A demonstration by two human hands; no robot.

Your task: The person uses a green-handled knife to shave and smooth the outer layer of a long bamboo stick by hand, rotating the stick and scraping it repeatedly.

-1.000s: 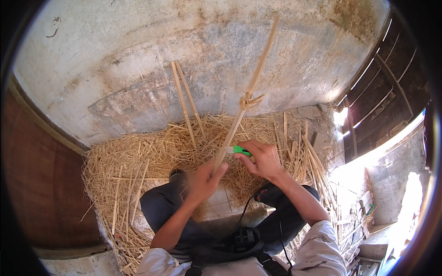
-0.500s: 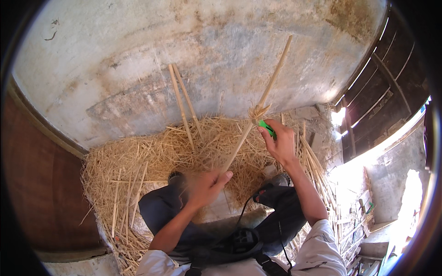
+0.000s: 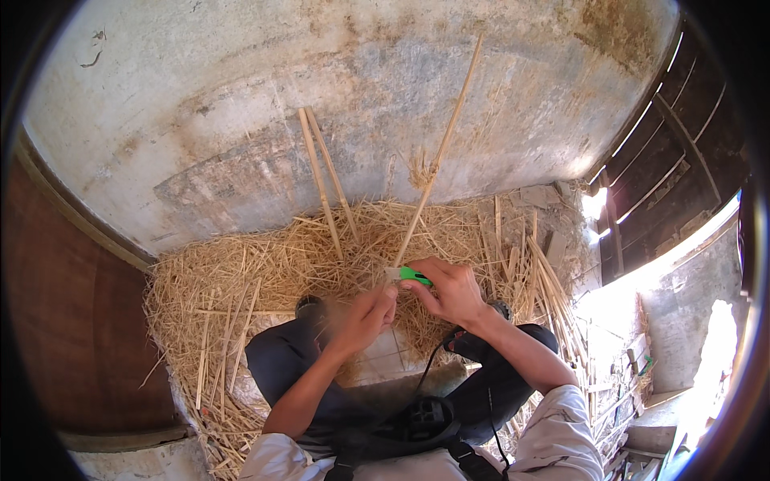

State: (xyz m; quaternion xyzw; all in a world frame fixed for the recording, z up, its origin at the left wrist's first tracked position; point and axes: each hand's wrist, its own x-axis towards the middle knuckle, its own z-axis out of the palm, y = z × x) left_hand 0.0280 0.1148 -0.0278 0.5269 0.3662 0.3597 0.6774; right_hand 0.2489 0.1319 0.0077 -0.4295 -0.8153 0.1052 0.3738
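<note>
My left hand is closed around the near end of a long bamboo strip, which slants up and away to the right. Partway along the strip hangs a tuft of thin curled shavings. My right hand grips a green utility knife. Its blade meets the strip just beyond my left fingertips, and the two hands are nearly together. The strip's near end is hidden in my left hand.
Shavings and straw-like scraps cover the floor. Two bamboo strips lean on the stained wall. More strips lie at the right, near dark slatted boards. My dark-trousered knees flank a thick log.
My right hand has drawn the knife down along the strip toward my left hand. The strip has shifted away and slightly left, its shavings tuft now farther from my hands.
</note>
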